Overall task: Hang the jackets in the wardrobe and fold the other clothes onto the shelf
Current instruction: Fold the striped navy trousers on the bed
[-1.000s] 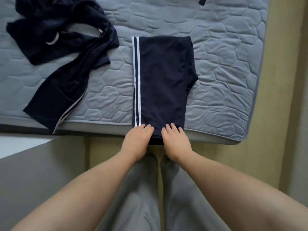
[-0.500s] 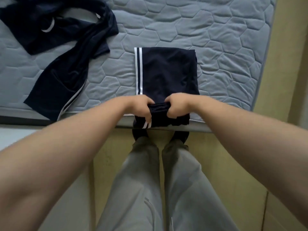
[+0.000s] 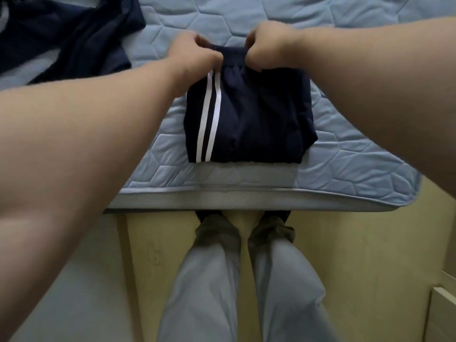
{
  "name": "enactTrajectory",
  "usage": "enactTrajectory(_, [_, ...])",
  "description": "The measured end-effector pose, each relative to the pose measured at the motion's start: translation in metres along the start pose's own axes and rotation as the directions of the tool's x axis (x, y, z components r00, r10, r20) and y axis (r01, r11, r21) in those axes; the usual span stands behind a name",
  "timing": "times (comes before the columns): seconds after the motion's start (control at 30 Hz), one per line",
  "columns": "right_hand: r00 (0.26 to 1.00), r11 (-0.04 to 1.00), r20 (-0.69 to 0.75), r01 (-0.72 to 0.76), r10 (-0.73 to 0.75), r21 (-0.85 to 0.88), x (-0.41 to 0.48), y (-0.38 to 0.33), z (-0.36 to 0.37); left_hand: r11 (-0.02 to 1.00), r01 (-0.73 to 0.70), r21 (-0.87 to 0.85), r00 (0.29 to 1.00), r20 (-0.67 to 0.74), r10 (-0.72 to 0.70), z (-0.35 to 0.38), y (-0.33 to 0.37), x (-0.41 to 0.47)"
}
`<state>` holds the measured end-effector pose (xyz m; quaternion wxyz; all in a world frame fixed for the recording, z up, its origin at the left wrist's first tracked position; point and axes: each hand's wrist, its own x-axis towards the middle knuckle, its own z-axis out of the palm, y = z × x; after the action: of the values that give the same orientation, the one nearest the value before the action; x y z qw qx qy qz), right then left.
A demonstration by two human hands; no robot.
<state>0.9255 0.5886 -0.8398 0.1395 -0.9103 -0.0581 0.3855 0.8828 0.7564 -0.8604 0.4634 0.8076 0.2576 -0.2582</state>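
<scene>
the left hand (image 3: 195,54) and right hand (image 3: 269,49), fingers clenched on its end, have folded the navy white-striped cloth trousers (image 3: 251,119) in half on the quilted blue-grey mattress (image 3: 345,134); probably shelf-ready.

Folded trousers (image 3: 249,119) on mattress (image 3: 345,134) — jacket (image 3: 61,38) far-left.

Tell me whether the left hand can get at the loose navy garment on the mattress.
Probably yes: the loose navy garment lies beside the left hand, only bare mattress between. That hand grips the folded striped garment, though, and must let go first.
</scene>
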Motion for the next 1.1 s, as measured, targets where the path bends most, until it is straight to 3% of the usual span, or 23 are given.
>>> enactTrajectory(0.07, [0.997,1.0,-0.071,-0.006,0.007,0.005,0.004,0.001,0.008,0.991,0.007,-0.13,0.989,-0.148,-0.027,0.01,-0.015,-0.01])
enactTrajectory(0.13, [0.991,0.999,-0.128,-0.031,0.035,0.033,0.004,0.002,0.011,0.962,0.017,-0.271,0.975,-0.209,-0.076,0.019,-0.028,-0.027])
enactTrajectory(0.23, [0.986,0.992,-0.154,-0.046,0.064,0.113,-0.002,0.008,0.013,0.846,0.198,-0.495,0.96,-0.076,-0.269,0.018,-0.046,-0.057])
enactTrajectory(0.3, [0.984,0.984,-0.166,-0.039,0.068,0.174,-0.006,0.015,0.016,0.849,0.315,-0.424,0.944,0.051,-0.325,0.011,-0.061,-0.077])
enactTrajectory(0.4, [0.951,0.954,-0.292,-0.012,0.104,0.299,-0.019,0.028,0.026,0.885,0.33,-0.328,0.941,0.185,-0.282,0.007,-0.085,-0.1])
enactTrajectory(0.53, [0.797,0.883,-0.551,0.048,0.248,0.466,-0.068,0.05,0.066,0.931,0.23,-0.283,0.959,0.228,-0.167,0.013,-0.106,-0.117])
enactTrajectory(0.57, [0.776,0.852,-0.538,0.001,0.33,0.524,-0.082,0.057,0.08,0.937,0.215,-0.276,0.964,0.213,-0.158,0.015,-0.108,-0.119])
enactTrajectory(0.63, [0.794,0.752,-0.367,-0.162,0.484,0.639,-0.104,0.071,0.106,0.937,0.205,-0.284,0.97,0.184,-0.157,0.017,-0.109,-0.12])
enactTrajectory(0.73, [0.853,0.658,-0.081,-0.333,0.515,0.676,-0.122,0.088,0.136,0.947,0.179,-0.266,0.979,0.144,-0.145,0.021,-0.108,-0.122])
enactTrajectory(0.8, [0.862,0.61,-0.004,-0.356,0.507,0.709,-0.126,0.094,0.143,0.956,0.165,-0.241,0.983,0.118,-0.139,0.024,-0.108,-0.123])
enactTrajectory(0.97, [0.868,0.369,0.163,-0.36,0.47,0.857,-0.124,0.098,0.135,0.928,0.211,-0.305,0.977,0.099,-0.19,0.027,-0.108,-0.125])
enactTrajectory(1.1, [0.917,0.419,0.17,-0.323,0.362,0.849,-0.128,0.098,0.135,0.943,0.208,-0.26,0.978,0.079,-0.194,0.026,-0.109,-0.126])
